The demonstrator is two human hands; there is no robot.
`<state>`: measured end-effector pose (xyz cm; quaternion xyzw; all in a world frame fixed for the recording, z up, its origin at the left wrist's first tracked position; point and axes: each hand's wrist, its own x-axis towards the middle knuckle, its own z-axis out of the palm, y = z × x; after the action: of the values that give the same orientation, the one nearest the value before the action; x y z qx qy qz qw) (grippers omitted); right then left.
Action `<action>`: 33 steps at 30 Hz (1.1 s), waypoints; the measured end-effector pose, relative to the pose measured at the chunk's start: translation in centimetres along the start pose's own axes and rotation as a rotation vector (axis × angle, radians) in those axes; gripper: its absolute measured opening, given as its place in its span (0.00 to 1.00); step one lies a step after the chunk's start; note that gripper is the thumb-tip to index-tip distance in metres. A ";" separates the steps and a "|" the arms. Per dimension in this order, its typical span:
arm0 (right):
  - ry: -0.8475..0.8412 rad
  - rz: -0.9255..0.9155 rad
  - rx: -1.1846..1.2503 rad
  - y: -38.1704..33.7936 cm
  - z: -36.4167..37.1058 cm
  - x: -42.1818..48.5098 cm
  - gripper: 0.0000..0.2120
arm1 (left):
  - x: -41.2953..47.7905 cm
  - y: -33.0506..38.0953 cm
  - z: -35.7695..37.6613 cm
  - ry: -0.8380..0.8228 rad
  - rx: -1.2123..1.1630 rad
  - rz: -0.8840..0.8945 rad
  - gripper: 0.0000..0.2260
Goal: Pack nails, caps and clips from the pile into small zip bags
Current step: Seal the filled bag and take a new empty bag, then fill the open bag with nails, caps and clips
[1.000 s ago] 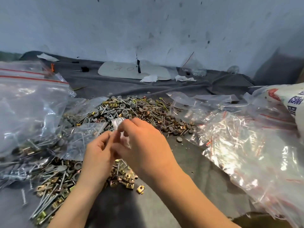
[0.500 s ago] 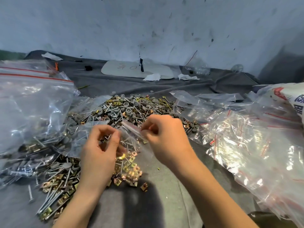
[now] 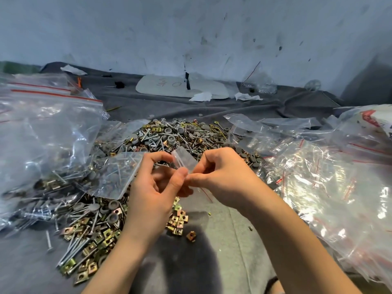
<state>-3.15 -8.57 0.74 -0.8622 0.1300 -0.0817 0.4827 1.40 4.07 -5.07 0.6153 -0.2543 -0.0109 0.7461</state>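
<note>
Centre of the frame: two bare hands meet over a worktable. The fingertips (image 3: 180, 175) of both hands come together on a small zip bag (image 3: 184, 159) of clear plastic. The left hand (image 3: 152, 194) pinches its lower edge between thumb and forefinger. The right hand (image 3: 224, 179) pinches the same edge from the other side, and its other fingers are curled in. The bag stands up between the hands and looks empty. I cannot tell whether its mouth is parted or sealed.

Just beyond and below the hands lies the pile (image 3: 180, 141). It holds long silver nails (image 3: 78, 245) at lower left, brass-coloured square clips (image 3: 178, 221) under the left wrist and round grey caps (image 3: 169, 131) further back. A small filled bag (image 3: 118, 172) rests on the pile, left of the hands. A large bag (image 3: 46, 132) with a red seal slumps at far left. A heap of empty zip bags (image 3: 318, 183) spreads across the right. All of it sits on a grey cloth (image 3: 222, 230) against a scuffed pale wall (image 3: 191, 28).

To my eye the risk is the film itself. It is thin and slick, so the pinch could slip and drop the bag into the pile. If the mouth is only half open, a nail could catch on it, or a sharp point could pierce the side.
</note>
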 end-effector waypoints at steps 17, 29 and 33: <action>0.031 0.070 0.292 0.1 -2.1 0.2 0.12 | 1.0 0.4 -0.8 -0.058 -0.120 -0.104 0.12; 0.074 -0.255 -0.203 0.0 -1.3 0.2 0.06 | 0.1 2.4 -1.5 -0.342 0.463 0.289 0.11; 0.264 -0.146 -0.116 0.5 -1.7 0.7 0.07 | -0.1 2.7 -1.1 -0.391 0.490 0.394 0.11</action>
<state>-3.03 -10.40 1.24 -0.8775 0.1340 -0.2215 0.4036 0.95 5.72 -2.71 0.7013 -0.5006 0.0767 0.5017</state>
